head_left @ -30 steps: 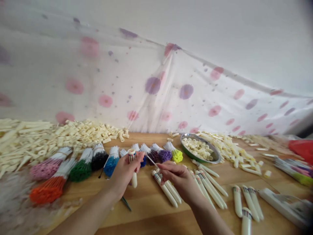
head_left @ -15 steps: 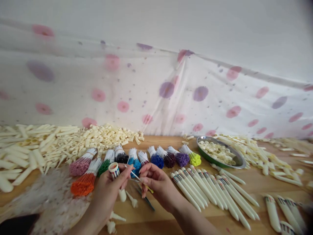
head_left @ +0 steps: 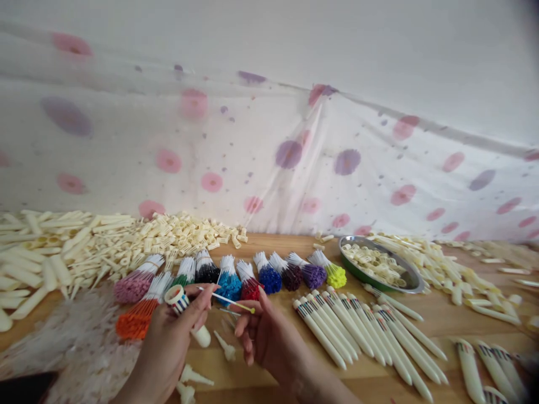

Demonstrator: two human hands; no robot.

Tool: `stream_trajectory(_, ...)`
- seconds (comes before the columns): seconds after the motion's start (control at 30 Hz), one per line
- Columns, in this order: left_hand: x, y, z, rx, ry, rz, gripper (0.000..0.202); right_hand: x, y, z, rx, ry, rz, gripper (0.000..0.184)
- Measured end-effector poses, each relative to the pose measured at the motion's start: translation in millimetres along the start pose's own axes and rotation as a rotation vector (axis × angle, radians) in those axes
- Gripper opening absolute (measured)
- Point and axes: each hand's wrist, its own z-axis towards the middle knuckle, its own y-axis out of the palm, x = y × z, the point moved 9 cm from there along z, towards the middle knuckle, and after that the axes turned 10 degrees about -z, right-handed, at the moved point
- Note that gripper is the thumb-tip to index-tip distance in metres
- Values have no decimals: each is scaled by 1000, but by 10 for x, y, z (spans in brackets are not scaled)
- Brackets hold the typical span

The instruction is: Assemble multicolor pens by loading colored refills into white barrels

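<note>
My left hand (head_left: 174, 334) is closed around a cream multicolour pen barrel (head_left: 201, 336), its open top (head_left: 177, 299) ringed with coloured sliders. Between the same hand's thumb and forefinger is a thin white pen refill (head_left: 227, 299) with a yellow end, pointing right. My right hand (head_left: 269, 331) is open beside the yellow end, thumb raised and fingers apart; whether a finger touches the refill I cannot tell. A cream cone-shaped pen tip (head_left: 226, 345) lies on the table between the hands. More cones (head_left: 196, 376) lie by my left wrist.
Behind the hands stands a row of bundled refills in several colours, among them orange (head_left: 137, 320) and purple (head_left: 314, 274). Multicolour pens (head_left: 332, 325) lie at right. A metal dish (head_left: 415, 280) holds cream parts. Cream parts (head_left: 185, 233) are heaped at left, near clear small pieces (head_left: 84, 336).
My right hand has opened from its pinch on the refill and lowered slightly. My left hand has moved left with the barrel and refill. A dark thin tool near my right hand no longer shows.
</note>
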Motion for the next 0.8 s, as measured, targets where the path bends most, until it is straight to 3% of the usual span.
stream_trajectory(0.17, 4, -37, 5, 18, 51, -30, 37, 62, -157, -28, 200, -27, 64, 41)
stream_trajectory(0.37, -129, -79, 21, -14, 31, 81, 35, -54, -262, -64, 357, -158, -8, 35)
stream_trajectory(0.5, -180, 5, -8, -84, 10, 268, 40, -411, -452, -126, 481, -319, -148, 36)
stream_trajectory(0.63, -89, 107, -110, -164, 124, 461, 31, -925, -582, -311, 557, -479, -346, 31)
stream_trajectory(0.7, -71, 123, -139, -194, 160, 563, 24, -1117, -562, -413, 547, -522, -462, 26)
stream_trajectory(0.8, -86, 173, -146, -294, 189, 632, 18, -1330, -360, -580, 508, -655, -825, 18)
